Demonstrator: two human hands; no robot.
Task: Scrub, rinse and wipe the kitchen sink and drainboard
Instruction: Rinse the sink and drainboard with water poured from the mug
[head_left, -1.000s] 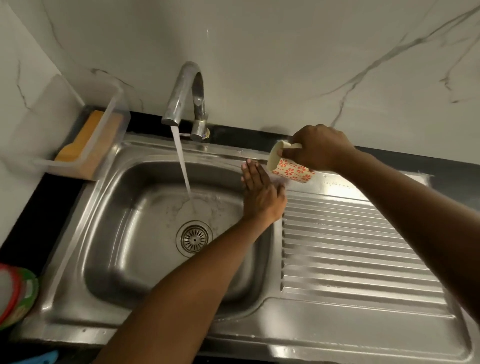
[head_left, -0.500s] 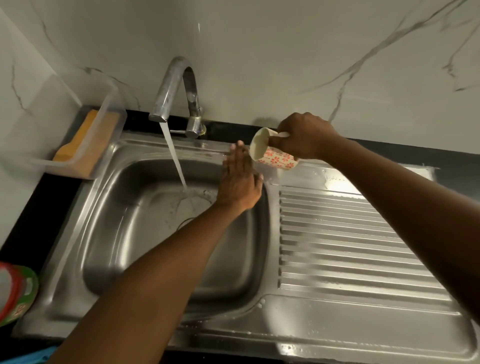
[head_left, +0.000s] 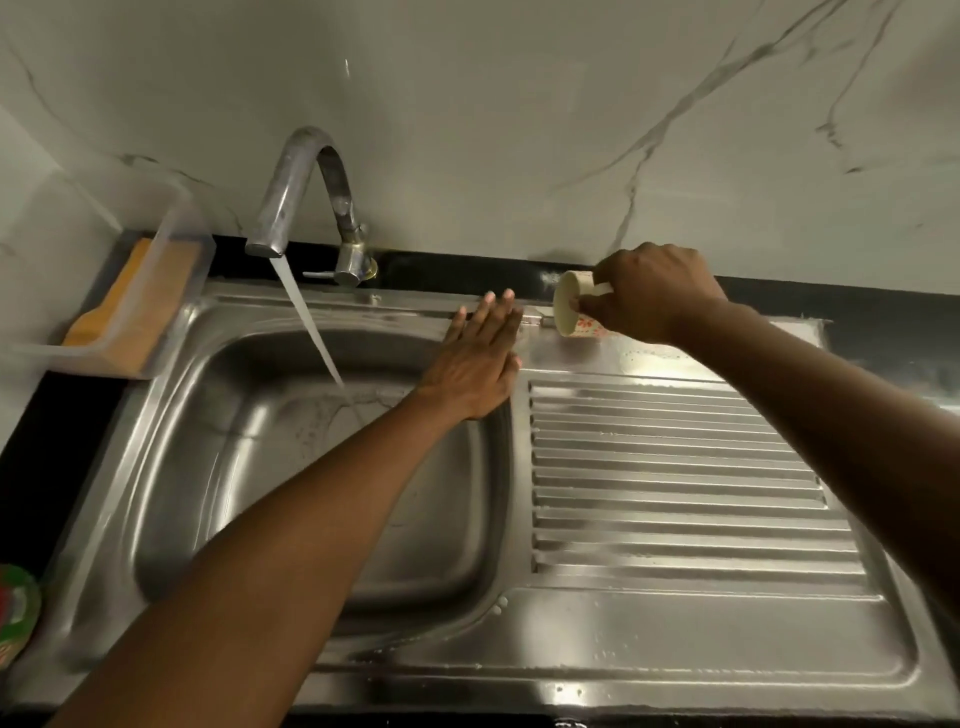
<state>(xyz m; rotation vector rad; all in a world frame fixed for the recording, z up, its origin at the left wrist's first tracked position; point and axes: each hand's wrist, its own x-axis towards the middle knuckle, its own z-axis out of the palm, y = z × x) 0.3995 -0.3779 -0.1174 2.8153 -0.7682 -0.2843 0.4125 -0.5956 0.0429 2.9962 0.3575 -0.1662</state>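
A steel sink (head_left: 218, 467) fills the left half of the view, with its ribbed drainboard (head_left: 675, 493) to the right. Water runs from the curved tap (head_left: 306, 182) into the basin. My left hand (head_left: 478, 364) lies flat with straight fingers on the sink's back right corner, by the rim. My right hand (head_left: 649, 296) grips a small cup (head_left: 569, 309) with an orange flower pattern, tipped on its side with its mouth facing left, over the drainboard's back edge. The drain is hidden behind my left forearm.
A clear plastic box (head_left: 171, 291) holding a yellow-orange sponge (head_left: 119, 306) stands left of the tap on the black counter. A red and green round object (head_left: 15, 613) shows at the left edge. A marble wall rises behind.
My left hand has slid from the sink's right wall up and back to the rear rim. The cup in my right hand has tipped further sideways.
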